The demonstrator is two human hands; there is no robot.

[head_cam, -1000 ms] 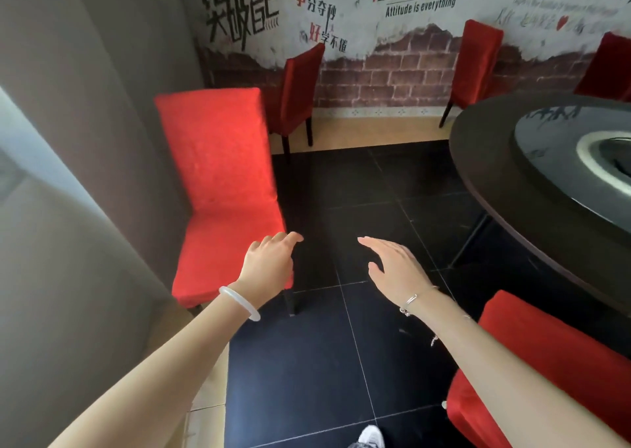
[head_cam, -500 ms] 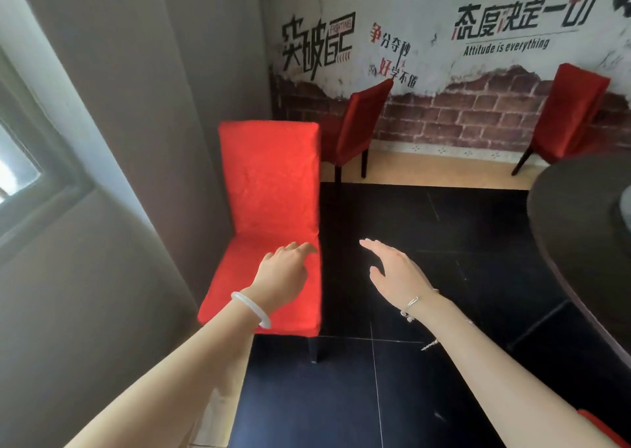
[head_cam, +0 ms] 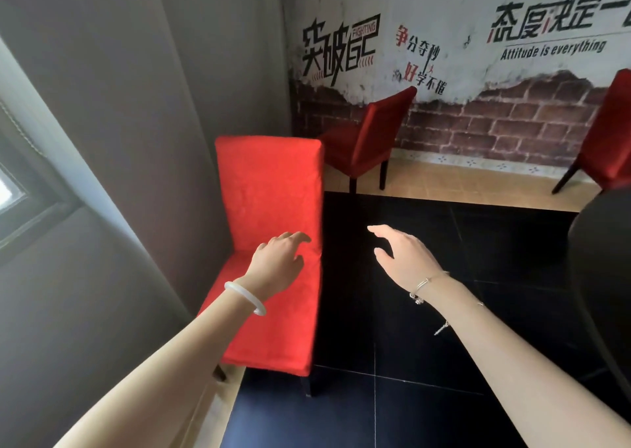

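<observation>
The chair (head_cam: 269,201) stands against the wall (head_cam: 143,140), seat facing you, at the edge of the black floor (head_cam: 444,345). Your left hand (head_cam: 278,263) hovers over the seat, and your right hand (head_cam: 406,259) is beside it over the floor. Both grips are apart, fingers relaxed, clamped on nothing. Expect a stiff, moderately heavy frame under a loose cloth cover that may slide. Take the backrest's top edge or the seat's sides, squeezing through the fabric to the frame.
</observation>
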